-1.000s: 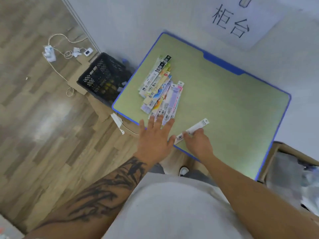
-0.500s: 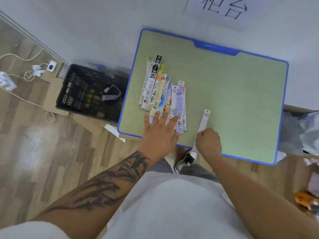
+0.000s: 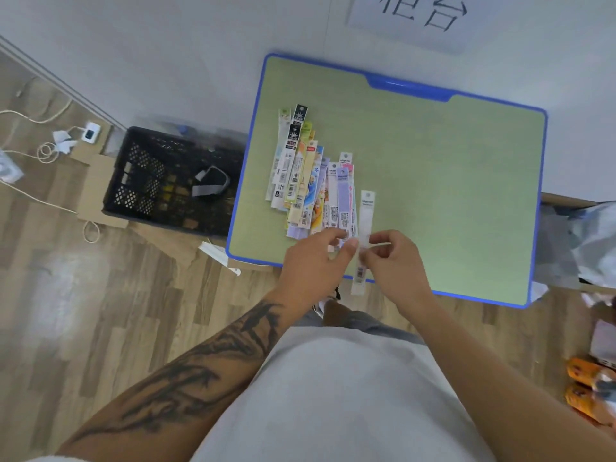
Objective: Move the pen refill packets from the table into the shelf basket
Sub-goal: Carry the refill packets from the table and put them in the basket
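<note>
Both forearms extended forward from the lower frame, converging near the front edge of the counter (image 3: 433, 181). The left forearm bore a dark tattoo. The left hand (image 3: 313, 261) and right hand (image 3: 396, 265) met at the midline, their curled fingers and thumbs pinching a white packet (image 3: 365, 225) between them, knuckles facing upward.

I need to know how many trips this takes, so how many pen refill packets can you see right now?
About 13: one white packet pinched between left hand and right hand, roughly 12 overlapped in a fanned pile on the table. Overlap may hide more.
</note>
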The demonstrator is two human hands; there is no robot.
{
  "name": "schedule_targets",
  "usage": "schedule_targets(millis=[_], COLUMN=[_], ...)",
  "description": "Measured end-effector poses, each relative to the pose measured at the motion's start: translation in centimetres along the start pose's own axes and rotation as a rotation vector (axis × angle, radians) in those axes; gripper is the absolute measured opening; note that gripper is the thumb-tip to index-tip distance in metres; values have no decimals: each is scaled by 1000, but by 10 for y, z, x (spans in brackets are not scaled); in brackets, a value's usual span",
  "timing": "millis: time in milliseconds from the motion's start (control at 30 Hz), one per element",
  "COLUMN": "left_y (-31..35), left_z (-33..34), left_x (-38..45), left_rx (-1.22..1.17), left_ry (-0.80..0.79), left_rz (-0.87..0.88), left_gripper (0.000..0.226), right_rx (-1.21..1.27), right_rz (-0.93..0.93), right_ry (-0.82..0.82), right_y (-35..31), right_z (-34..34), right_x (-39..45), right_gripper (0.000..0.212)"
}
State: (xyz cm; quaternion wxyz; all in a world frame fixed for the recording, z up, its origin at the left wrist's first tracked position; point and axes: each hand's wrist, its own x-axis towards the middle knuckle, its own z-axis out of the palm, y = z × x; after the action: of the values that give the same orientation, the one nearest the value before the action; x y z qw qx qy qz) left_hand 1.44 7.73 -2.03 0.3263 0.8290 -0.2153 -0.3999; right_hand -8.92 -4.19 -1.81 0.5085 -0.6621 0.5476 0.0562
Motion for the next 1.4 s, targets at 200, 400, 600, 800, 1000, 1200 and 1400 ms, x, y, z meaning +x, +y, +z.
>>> schedule_targets(millis=[200, 400, 600, 800, 1000, 1200, 1400], left_y=[3, -24, -37, -38, -42, -34, 4], left_z=[-20, -33, -39, -40, -32, -27, -6], left_x=[0, 5, 4, 7, 21, 31, 19], left_rx=[-711, -739, -677, -670, -611, -556, -503], left_ry=[-14, 113, 114, 89, 32, -18, -110], left_rz=[-263, -413, -437, -443, -423, -404, -319], left_gripper=[9, 13, 9, 9, 8, 7, 9], right_rx=[10, -114, -379, -354, -235, 79, 432], right_rz=[-125, -123, -65, 13, 85, 52, 89], right_ry=[-183, -121, -38, 13, 14, 57, 59], right_y=[-25, -29, -26, -21, -12, -3, 25], right_z=[10, 21, 47, 54, 51, 24, -26], right_x=[-21, 26, 76, 90, 93, 62, 7], right_gripper=[18, 6, 28, 18, 27, 17, 21])
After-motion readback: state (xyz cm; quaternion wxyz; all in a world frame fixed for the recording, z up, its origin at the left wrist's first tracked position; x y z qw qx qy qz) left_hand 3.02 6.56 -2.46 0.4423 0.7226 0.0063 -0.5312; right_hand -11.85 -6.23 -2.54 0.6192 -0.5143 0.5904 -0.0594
